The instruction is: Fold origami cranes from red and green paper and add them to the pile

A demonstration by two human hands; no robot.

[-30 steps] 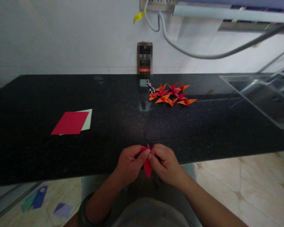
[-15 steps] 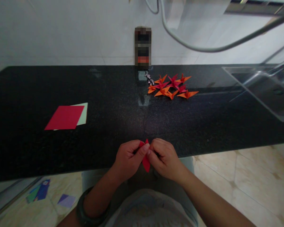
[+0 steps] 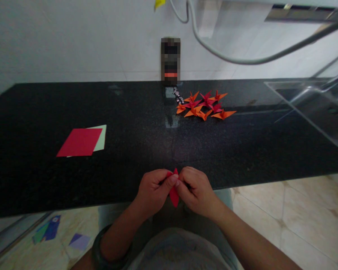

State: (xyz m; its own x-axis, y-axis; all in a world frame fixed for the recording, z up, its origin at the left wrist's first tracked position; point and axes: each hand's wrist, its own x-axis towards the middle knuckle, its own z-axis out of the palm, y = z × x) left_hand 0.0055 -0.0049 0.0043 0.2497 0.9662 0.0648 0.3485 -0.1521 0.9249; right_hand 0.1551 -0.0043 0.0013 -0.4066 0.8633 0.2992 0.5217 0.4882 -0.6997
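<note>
A small piece of folded red origami paper (image 3: 173, 196) is pinched between both hands at the front edge of the dark counter. My left hand (image 3: 155, 189) is closed on its left side, thumb lying across the folds. From the right, my right hand (image 3: 195, 189) grips it with thumb and curled fingers. One point of the paper sticks up between the hands and a longer one hangs down; the middle is hidden by the fingers. Farther back on the counter sit several orange and red paper cranes (image 3: 195, 111).
Red square paper (image 3: 80, 142) overlaps a pale green sheet (image 3: 101, 140) on the counter (image 3: 135, 131) at left. A blurred-out upright object (image 3: 170, 62) leans against the wall. A sink (image 3: 312, 112) is at right. Coloured paper pieces (image 3: 80, 241) lie on the floor, lower left.
The whole view has shifted slightly, with the scene sitting a little lower. Both hands keep nearly the same grip on the red paper.
</note>
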